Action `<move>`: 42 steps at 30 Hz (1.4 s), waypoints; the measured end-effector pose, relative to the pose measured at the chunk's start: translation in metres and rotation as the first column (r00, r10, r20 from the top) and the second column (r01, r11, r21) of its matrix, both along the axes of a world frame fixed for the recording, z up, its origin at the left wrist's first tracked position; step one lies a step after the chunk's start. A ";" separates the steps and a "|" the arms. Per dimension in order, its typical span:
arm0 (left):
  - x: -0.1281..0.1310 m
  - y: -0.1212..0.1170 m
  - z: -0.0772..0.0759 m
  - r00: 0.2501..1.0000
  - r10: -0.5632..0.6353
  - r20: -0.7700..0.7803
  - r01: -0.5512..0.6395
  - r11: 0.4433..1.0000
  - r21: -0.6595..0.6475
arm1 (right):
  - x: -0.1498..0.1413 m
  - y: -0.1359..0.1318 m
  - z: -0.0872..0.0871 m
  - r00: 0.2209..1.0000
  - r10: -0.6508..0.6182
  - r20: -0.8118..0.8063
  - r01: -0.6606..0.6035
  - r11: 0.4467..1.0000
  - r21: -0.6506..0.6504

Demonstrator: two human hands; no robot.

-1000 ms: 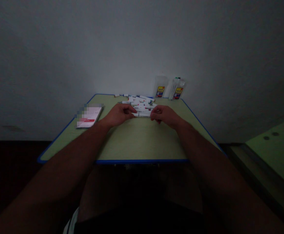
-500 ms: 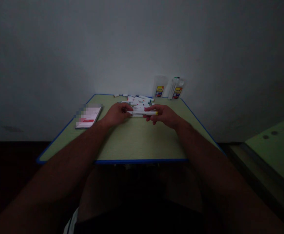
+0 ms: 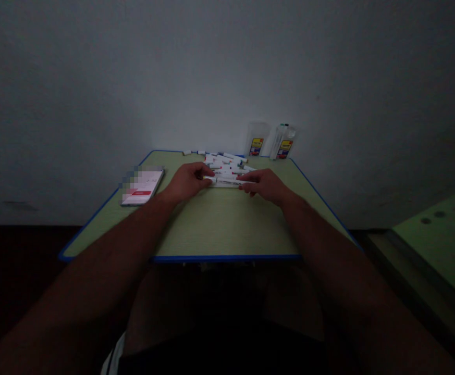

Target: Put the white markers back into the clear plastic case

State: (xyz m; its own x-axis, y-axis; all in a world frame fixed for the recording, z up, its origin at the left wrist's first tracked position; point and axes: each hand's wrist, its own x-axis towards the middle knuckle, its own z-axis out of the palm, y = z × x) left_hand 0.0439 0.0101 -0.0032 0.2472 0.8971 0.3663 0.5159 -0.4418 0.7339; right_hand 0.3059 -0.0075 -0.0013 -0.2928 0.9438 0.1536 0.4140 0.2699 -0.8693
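Note:
A white marker point(image 3: 227, 180) lies level between my two hands, above the near side of a heap of markers. My left hand point(image 3: 188, 181) pinches its left end between thumb and fingers, where a small bit of yellow shows. My right hand point(image 3: 267, 185) has thumb and fingers closed on the right end, which they partly hide. Several more white markers with coloured ends, such as this one point(image 3: 233, 157), are spread just beyond my hands. Some lie hidden behind the fingers.
A phone point(image 3: 143, 186) with a lit screen rests on the left of the blue-edged table point(image 3: 227, 229). Against the wall at the back right lean two clear packets: one looks flat point(image 3: 256, 139), the other point(image 3: 284, 141) has markers inside. Loose short pieces point(image 3: 187, 152) lie along the back edge.
The yellow end showed at my right hand before; now yellow shows at my left hand. My right hand's fingers have drawn closer together around the marker's right end.

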 end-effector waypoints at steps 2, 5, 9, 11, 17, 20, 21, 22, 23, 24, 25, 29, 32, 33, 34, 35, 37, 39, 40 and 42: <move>0.002 -0.003 0.002 1.000 -0.003 0.013 0.003 1.000 0.008 | 0.000 0.002 -0.002 0.998 -0.030 0.053 0.030 1.000 0.000; 0.005 -0.008 0.005 0.998 -0.028 0.050 0.028 1.000 0.005 | 0.001 0.004 -0.003 0.997 -0.046 0.062 0.046 0.999 -0.003; 0.010 -0.012 0.005 0.992 -0.049 0.113 0.047 0.999 0.015 | 0.003 0.005 -0.005 0.996 -0.063 0.056 0.063 0.998 0.001; 0.012 -0.012 0.004 0.988 -0.060 0.142 0.056 0.998 0.029 | 0.004 0.006 -0.006 0.997 -0.066 0.045 0.065 0.998 0.014; 0.019 -0.013 -0.001 0.981 -0.088 0.174 0.079 0.995 0.060 | 0.006 0.004 -0.004 0.995 -0.084 0.061 0.078 0.992 0.095; 0.022 -0.015 -0.002 0.983 -0.059 0.175 0.048 0.996 0.069 | 0.006 0.002 -0.001 0.991 -0.099 0.086 0.088 0.988 0.123; 0.023 -0.016 -0.001 0.984 -0.048 0.171 0.035 0.996 0.076 | 0.006 0.001 -0.001 0.990 -0.105 0.089 0.093 0.987 0.128; 0.024 -0.017 -0.001 0.985 -0.036 0.166 0.022 0.996 0.085 | 0.005 0.001 0.000 0.989 -0.113 0.092 0.100 0.987 0.129; 0.025 -0.018 -0.001 0.987 -0.023 0.160 0.008 0.996 0.094 | 0.004 0.001 0.000 0.988 -0.121 0.094 0.108 0.986 0.128; 0.025 -0.019 -0.001 0.988 -0.012 0.154 -0.004 0.995 0.103 | 0.004 0.001 0.000 0.987 -0.130 0.094 0.117 0.985 0.126; 0.026 -0.019 -0.001 0.989 -0.001 0.148 -0.016 0.994 0.112 | 0.003 0.001 -0.001 0.986 -0.136 0.093 0.124 0.984 0.125; 0.027 -0.019 -0.002 0.991 0.026 0.133 -0.044 0.989 0.138 | 0.000 0.000 -0.001 0.987 -0.146 0.075 0.136 0.983 0.126; 0.027 -0.018 -0.004 0.990 0.032 0.139 -0.051 0.990 0.135 | -0.002 -0.001 0.000 0.985 -0.155 0.073 0.146 0.982 0.123; 0.027 -0.018 -0.004 0.989 0.034 0.144 -0.053 0.990 0.131 | -0.002 -0.002 0.000 0.984 -0.160 0.075 0.150 0.980 0.129; 0.027 -0.017 -0.004 0.988 0.038 0.149 -0.057 0.990 0.126 | -0.003 -0.002 0.001 0.983 -0.165 0.076 0.153 0.978 0.139; 0.027 -0.017 -0.005 0.987 0.043 0.153 -0.062 0.991 0.118 | -0.004 -0.003 0.001 0.983 -0.168 0.078 0.155 0.976 0.151; 0.027 -0.016 -0.005 0.986 0.054 0.159 -0.071 0.993 0.099 | -0.005 -0.003 0.001 0.981 -0.176 0.081 0.160 0.972 0.172; 0.027 -0.016 -0.006 0.985 0.061 0.160 -0.075 0.994 0.082 | -0.007 -0.003 0.000 0.979 -0.182 0.088 0.163 0.970 0.181; 0.027 -0.016 -0.006 0.985 0.064 0.158 -0.077 0.994 0.078 | -0.007 -0.003 0.000 0.978 -0.184 0.095 0.164 0.969 0.186; 0.027 -0.017 -0.005 0.985 0.072 0.154 -0.084 0.994 0.073 | -0.008 -0.002 0.000 0.976 -0.187 0.111 0.161 0.965 0.204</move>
State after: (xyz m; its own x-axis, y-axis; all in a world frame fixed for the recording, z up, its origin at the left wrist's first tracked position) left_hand 0.0710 -0.0069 -0.0085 0.1142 0.8781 0.4646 0.4373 -0.4644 0.7702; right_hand 0.2978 -0.0091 -0.0018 -0.1559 0.9379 0.3099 0.5740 0.3413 -0.7443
